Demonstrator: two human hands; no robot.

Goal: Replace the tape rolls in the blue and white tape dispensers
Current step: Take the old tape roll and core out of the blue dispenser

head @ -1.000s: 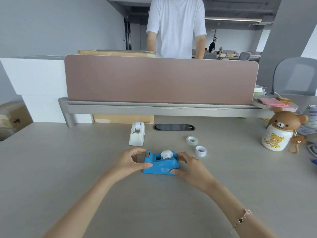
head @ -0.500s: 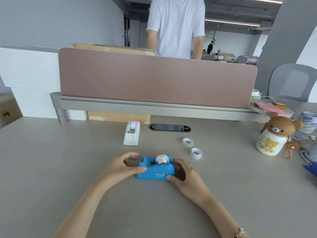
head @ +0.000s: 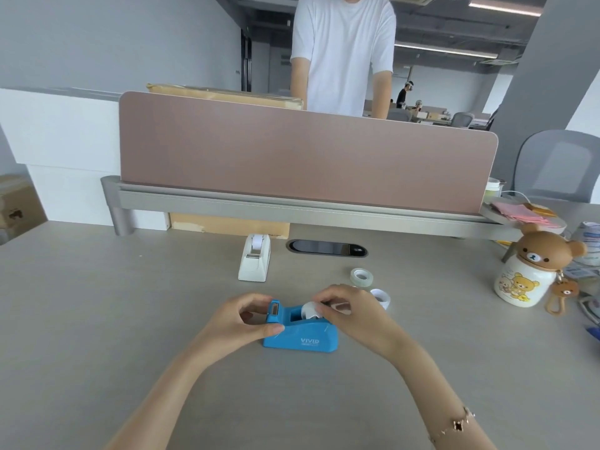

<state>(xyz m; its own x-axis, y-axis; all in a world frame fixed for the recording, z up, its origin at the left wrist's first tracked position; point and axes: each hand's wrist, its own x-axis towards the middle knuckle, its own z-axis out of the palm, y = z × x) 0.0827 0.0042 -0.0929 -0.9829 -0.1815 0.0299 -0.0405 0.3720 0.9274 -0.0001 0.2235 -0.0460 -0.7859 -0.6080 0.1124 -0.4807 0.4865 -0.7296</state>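
Far left we saw a cardboard box (head: pixel 19 203) off the worktop (head: pixel 97 319) edge, white blocks behind it. Our left hand (head: pixel 238 321) held the cutter end of the blue dispenser (head: pixel 300 332), fingers (head: pixel 256 300) curled over the top, thumb pressed on its near side. The blue dispenser sat flat on the worktop, front centre, label facing us. Behind it and slightly left, the white dispenser (head: pixel 255 258) stood upright near the divider rail, a roll in it, well apart from our hands. Our right hand (head: pixel 354 316) was over the rear of the blue dispenser, fingers (head: pixel 328 303) pinching the tape roll (head: pixel 310 310) that sat in its cradle; we couldn't tell if the roll was lifted or seated. Just beyond the right hand, two loose rolls lay flat: a clear roll (head: pixel 361 277) and a white roll (head: pixel 380 297), the latter partly hidden by our hand. A bracelet (head: pixel 454 425) was on the right wrist. Far right stood a bear-lidded jar (head: pixel 522 274) with a bear keychain (head: pixel 563 295) beside it. A person in a white T-shirt (head: pixel 341 50) stood behind the pink divider (head: pixel 292 151).
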